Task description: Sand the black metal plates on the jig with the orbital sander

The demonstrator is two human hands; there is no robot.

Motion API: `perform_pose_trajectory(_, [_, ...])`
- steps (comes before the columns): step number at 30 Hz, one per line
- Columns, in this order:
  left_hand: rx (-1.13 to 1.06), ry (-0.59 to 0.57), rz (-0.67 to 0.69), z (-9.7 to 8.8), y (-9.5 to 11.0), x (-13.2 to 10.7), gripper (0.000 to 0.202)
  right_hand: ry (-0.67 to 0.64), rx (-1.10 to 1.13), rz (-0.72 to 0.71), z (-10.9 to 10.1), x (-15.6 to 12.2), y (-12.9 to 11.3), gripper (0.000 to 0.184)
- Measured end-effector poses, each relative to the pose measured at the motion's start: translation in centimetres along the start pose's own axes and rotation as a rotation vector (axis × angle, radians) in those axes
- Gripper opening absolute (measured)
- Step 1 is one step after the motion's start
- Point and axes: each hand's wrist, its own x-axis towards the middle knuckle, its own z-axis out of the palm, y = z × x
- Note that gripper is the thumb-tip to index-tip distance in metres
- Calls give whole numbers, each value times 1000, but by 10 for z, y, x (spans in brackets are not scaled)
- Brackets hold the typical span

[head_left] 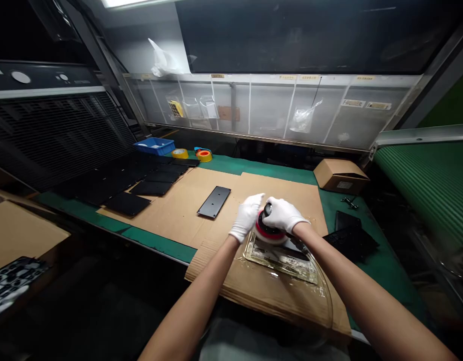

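My left hand (pixel 247 216) and my right hand (pixel 284 214), both in white gloves, grip a handheld orbital polisher (pixel 267 231) from either side. It has a black body and a red pad. The pad rests on a wet, glossy black panel (pixel 282 258) lying on a clear plastic sheet (pixel 280 265), and part of the panel is hidden beneath the tool. All of this lies on layered cardboard (pixel 261 296). Farther left on the cardboard lies a slotted black plate (pixel 213 201), apart from both hands.
Several black panels (pixel 141 183) lie in overlapping rows at the left, on a green mat (pixel 223 164). Behind them are a blue crate (pixel 154 146) and tape rolls (pixel 204 155). A cardboard box (pixel 341 176) and black parts (pixel 349 240) lie right, beside a green ribbed belt (pixel 423 185).
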Motion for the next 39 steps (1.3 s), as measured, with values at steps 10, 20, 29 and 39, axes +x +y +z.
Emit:
perform_pose_trajectory(10, [498,335,-174,-82,-85,-102,30,71,-21,18,7,-20,19,34])
perform_pose_trajectory(20, [770,252,-31,-67,-80,-110,25,119,-49,54,6,-28,-4,30])
perform_pose_trajectory(29, [807,225,-10,-64,-76,-111,24,128,-61,15,12,-36,3,28])
perform_pose_trajectory(39, [818,218,-24,-64,-76,-112,25,163,-66,26,14,-33,17,29])
